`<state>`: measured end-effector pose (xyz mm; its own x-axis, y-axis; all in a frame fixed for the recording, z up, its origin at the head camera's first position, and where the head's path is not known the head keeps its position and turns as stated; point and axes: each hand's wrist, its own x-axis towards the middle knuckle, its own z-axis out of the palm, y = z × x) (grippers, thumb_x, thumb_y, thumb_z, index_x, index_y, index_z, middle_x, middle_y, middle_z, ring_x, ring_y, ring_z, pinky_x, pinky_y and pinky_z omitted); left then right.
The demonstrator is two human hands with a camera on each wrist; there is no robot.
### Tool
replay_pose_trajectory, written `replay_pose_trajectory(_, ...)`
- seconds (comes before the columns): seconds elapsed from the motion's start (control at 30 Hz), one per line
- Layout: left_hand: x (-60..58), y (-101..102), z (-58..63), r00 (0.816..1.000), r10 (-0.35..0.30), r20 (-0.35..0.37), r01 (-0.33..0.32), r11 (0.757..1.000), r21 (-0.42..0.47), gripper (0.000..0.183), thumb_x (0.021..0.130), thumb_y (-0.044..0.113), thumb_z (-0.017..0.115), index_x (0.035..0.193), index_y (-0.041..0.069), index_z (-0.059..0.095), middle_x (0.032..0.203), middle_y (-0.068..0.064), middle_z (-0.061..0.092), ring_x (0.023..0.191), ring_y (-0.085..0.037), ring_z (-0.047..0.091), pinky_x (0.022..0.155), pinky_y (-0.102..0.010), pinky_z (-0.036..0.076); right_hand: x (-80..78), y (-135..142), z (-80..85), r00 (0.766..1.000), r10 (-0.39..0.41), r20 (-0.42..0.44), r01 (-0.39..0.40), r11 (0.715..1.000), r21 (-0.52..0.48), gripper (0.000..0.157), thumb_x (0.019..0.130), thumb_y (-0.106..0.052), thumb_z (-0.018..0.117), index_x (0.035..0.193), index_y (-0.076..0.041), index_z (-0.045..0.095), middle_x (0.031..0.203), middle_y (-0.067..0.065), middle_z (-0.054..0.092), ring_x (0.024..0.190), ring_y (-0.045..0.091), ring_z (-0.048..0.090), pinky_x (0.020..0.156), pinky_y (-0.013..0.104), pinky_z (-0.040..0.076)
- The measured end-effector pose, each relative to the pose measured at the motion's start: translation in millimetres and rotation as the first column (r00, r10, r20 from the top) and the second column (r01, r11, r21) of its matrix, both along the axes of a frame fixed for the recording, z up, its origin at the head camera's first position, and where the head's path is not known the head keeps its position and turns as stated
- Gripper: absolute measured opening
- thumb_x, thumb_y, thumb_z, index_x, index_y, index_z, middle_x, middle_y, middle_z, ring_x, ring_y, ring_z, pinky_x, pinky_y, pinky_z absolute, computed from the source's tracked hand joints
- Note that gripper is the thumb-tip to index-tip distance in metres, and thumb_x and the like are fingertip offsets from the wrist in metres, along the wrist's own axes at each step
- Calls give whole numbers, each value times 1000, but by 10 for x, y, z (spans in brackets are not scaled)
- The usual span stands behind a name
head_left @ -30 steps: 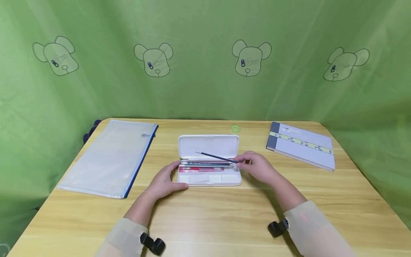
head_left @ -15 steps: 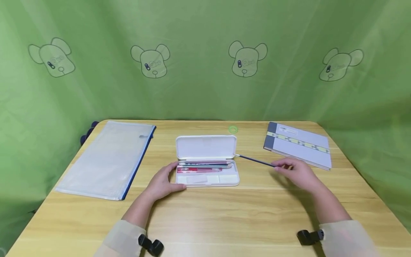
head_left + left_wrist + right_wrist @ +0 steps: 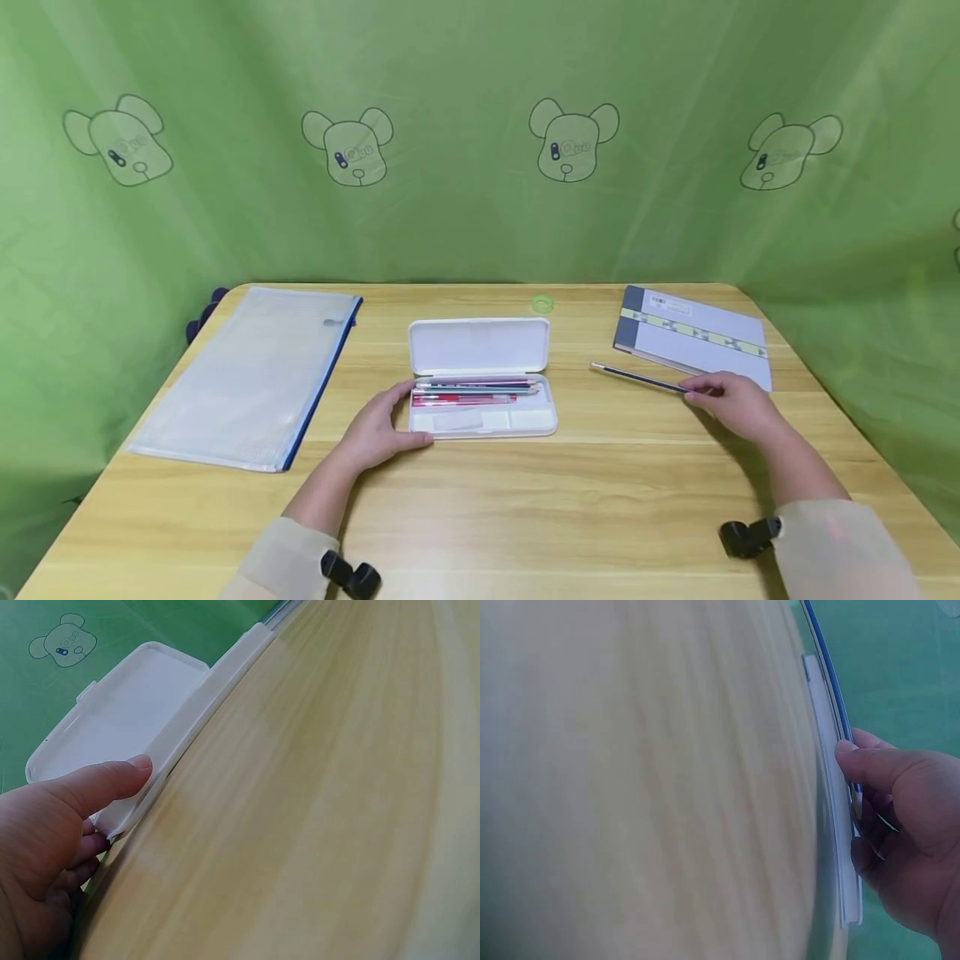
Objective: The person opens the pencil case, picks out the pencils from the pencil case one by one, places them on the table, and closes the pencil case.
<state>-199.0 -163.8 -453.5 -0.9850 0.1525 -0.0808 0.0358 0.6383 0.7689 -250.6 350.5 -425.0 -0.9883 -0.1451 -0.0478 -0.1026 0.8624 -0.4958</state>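
Observation:
A white pencil case lies with its lid raised at mid-table. Inside are several pencils, red pens and a whitish block in the front compartment. My left hand grips the case's left end, thumb along the front wall, as the left wrist view also shows. My right hand pinches a dark blue pencil near its sharpened end, between thumb and forefinger. The pencil's other end points left toward the case. In the right wrist view, the bare wood tip shows just below the thumb.
A grey-blue notebook lies right behind my right hand. On the left is a translucent zip pouch with a blue edge. A green ring lies near the wooden table's back edge, before a green curtain.
My right hand has carried the dark blue pencil from above the case out to the right, near the notebook. The left hand keeps its grip on the case.

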Motion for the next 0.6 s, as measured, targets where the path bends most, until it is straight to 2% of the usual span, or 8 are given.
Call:
replay_pose_trajectory(0.13,2,-3,-5,1000,0,-3,0,1000,1,92,75,36,84,151,11,37,155,-19,38,145,-40,31,119,-55,27,-61,50,-47,1000,7,17,-7,1000,15,33,97,-25,60,117,0,68,116,28,64,103,41,59,85,52,47)
replay_pose_trajectory(0.23,6,-5,1,1000,-1,-4,1,1000,1,92,75,36,84,151,11,38,155,-19,38,145,-40,32,119,-55,27,-78,63,-60,999,14,35,-15,1000,11,33,98,-23,60,118,2,67,117,30,63,110,48,56,91,60,45)
replay_pose_trajectory(0.6,5,-4,1,1000,-2,-3,2,1000,11,92,75,35,84,151,11,38,154,-19,38,145,-40,32,119,-55,27,-86,58,-62,998,24,65,-25,1000,9,35,98,-20,58,121,4,64,126,35,57,119,55,49,96,65,41)
